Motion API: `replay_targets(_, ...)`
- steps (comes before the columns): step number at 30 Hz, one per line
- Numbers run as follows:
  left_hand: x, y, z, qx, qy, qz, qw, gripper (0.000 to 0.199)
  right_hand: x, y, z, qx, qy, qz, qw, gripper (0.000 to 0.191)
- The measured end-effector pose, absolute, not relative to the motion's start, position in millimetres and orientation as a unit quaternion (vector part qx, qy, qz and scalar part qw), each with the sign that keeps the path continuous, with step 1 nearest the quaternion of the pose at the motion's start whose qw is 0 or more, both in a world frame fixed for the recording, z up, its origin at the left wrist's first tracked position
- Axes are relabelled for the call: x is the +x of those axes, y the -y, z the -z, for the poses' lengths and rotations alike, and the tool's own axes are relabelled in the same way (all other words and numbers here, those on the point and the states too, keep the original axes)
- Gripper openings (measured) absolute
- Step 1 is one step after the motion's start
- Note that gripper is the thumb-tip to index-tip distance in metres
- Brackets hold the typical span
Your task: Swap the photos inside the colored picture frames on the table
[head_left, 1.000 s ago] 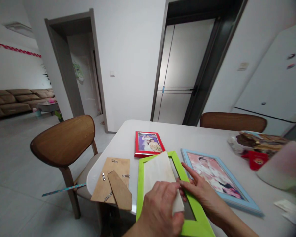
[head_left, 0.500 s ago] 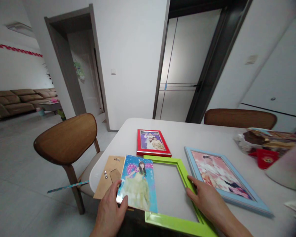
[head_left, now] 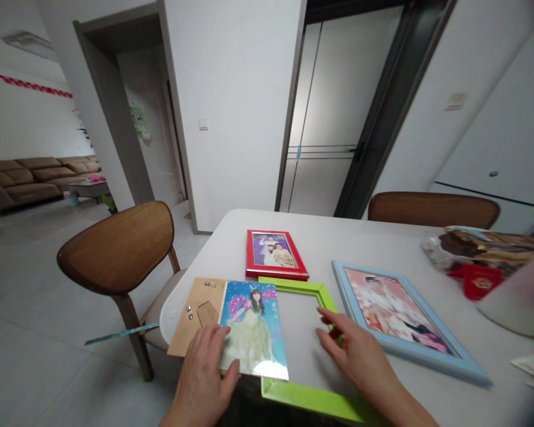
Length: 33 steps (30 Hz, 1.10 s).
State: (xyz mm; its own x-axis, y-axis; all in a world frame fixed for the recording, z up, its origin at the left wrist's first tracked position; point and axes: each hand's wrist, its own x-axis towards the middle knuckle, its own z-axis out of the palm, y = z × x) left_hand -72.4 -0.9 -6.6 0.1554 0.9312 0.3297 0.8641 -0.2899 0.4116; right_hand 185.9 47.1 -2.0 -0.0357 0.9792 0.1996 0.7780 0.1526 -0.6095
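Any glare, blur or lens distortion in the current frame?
Head view: glare on the lower edge of the blue photo print; head view: pinkish object at right looks soft; head view: grey door frame leans, suggesting wide-angle distortion.

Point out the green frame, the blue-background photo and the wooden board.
Green frame (head_left: 310, 401), head view: its near bar.
Blue-background photo (head_left: 251, 344), head view: the printed dress.
Wooden board (head_left: 184, 331), head view: bare wood, left side.
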Motion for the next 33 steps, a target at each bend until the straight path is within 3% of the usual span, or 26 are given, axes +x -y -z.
replay_targets(4, -59, 2, 8, 0.818, -0.522, -0.226, 0.091, 0.053, 144, -52, 6, -0.567, 0.581, -0.462, 0.357, 0.053)
replay_targets(8, -49, -2, 10, 0.838, -0.501, -0.191, 0.098, 0.061, 115, -62, 1, -0.514, 0.503, -0.580, 0.383, 0.051)
replay_targets(12, -44, -10, 8, 0.838, -0.485, -0.233, 0.088, 0.059, 106, -61, -20, -0.487, 0.454, -0.586, 0.462, 0.053)
replay_targets(16, -40, -13, -6, 0.785, -0.460, -0.390, 0.144, 0.047, 106, -51, -43, -0.427, 0.423, -0.591, 0.537, 0.061)
replay_targets(20, -21, -11, -23, 0.572, -0.486, -0.576, 0.324, 0.033, 112, -41, -37, -0.463, 0.384, -0.606, 0.520, 0.054)
replay_targets(23, 3, -9, -23, 0.397, -0.431, -0.652, 0.482, 0.038, 120, -37, -19, -0.467, 0.352, -0.647, 0.490, 0.046)
replay_targets(28, 17, -10, -7, 0.353, -0.369, -0.625, 0.590, 0.054, 152, -38, -13, -0.506, 0.395, -0.566, 0.517, 0.043)
replay_targets(33, -2, -10, 6, 0.534, -0.486, -0.506, 0.471, 0.054, 193, -47, -25, -0.547, 0.448, -0.565, 0.425, 0.048)
